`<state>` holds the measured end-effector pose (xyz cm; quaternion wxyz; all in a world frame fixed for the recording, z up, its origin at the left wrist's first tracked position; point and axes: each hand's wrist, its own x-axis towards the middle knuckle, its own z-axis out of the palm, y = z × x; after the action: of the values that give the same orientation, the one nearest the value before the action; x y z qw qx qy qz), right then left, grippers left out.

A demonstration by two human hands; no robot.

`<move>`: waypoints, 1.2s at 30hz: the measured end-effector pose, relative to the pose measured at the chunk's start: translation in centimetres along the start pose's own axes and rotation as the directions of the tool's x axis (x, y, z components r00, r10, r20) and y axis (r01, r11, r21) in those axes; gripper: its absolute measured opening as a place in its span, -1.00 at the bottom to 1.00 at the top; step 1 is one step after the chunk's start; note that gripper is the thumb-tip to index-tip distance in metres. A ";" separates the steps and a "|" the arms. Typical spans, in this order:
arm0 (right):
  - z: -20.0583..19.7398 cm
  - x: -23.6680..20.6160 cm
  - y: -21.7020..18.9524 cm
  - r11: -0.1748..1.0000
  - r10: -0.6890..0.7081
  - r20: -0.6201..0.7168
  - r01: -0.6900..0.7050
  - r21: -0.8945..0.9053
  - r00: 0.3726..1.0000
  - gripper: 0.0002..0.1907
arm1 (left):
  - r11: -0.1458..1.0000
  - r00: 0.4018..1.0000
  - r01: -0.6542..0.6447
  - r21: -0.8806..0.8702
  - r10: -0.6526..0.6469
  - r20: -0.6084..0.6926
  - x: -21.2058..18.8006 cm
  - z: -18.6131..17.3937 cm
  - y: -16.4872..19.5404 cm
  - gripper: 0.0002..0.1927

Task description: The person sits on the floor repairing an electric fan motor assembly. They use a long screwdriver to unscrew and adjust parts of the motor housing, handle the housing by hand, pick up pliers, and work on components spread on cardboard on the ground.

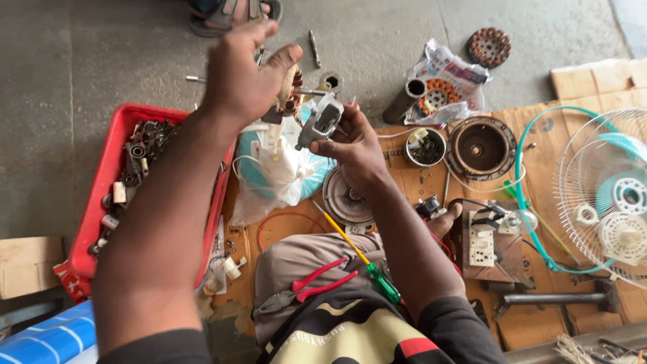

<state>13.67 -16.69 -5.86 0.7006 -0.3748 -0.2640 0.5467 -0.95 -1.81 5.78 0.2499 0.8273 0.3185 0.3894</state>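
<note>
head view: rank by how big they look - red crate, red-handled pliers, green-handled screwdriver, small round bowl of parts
1. red crate
2. green-handled screwdriver and red-handled pliers: alike in length, and both lie on the lap nearer the camera, so unranked
3. small round bowl

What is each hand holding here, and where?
Left hand grips a copper-wound motor rotor around its body; right hand holds a grey metal housing from below.

Person's dress, seen from the head camera.

Both forearms are bare from elbow to wrist; the left hand (239, 81) and right hand (354, 148) carry no gloves, rings or watch. Short dark sleeves end at the elbows. The dark shirt front shows a cream panel, a red patch and light lettering. Grey-brown trousers cover the knee. A sandal strap shows at a foot at the top edge.
</note>
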 end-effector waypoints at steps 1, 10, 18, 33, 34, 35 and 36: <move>0.1 0.1 -0.1 1.000 -0.012 0.004 0.012 -0.004 1.000 -0.18 | 0.994 0.994 0.101 0.039 -0.102 0.026 0.5 1.2 -0.9 -0.47; 0.1 1.2 -1.3 1.000 0.007 -0.082 -0.008 -0.011 0.997 -0.21 | 0.949 0.970 0.237 0.208 -0.221 -0.099 -1.0 4.2 -3.2 -0.58; 1.3 0.9 -2.7 0.989 -0.055 -0.032 0.050 -0.137 0.998 -0.19 | 0.960 0.978 0.199 0.199 -0.181 -0.104 -1.0 4.6 -3.4 -0.62; -1.1 0.6 -0.5 0.965 -0.150 -0.003 0.147 0.218 0.989 -0.17 | 0.978 0.987 0.134 0.158 -0.118 -0.105 -1.5 5.1 -2.9 -0.66; -1.2 0.6 -0.4 0.960 -0.159 -0.002 0.155 0.235 0.987 -0.19 | 0.979 0.987 0.135 0.150 -0.120 -0.103 -1.5 5.1 -2.9 -0.66; -1.2 0.6 -0.3 0.958 -0.168 -0.005 0.165 0.235 0.986 -0.18 | 0.980 0.987 0.134 0.144 -0.120 -0.102 -1.5 5.1 -2.8 -0.66; -1.1 0.5 -0.2 0.956 -0.178 -0.008 0.175 0.235 0.984 -0.17 | 0.980 0.988 0.126 0.153 -0.110 -0.110 -1.4 5.1 -2.8 -0.66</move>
<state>14.80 -16.46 -6.39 0.7842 -0.2605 -0.2344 0.5121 1.49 -1.82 0.33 0.1894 0.8036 0.4093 0.3884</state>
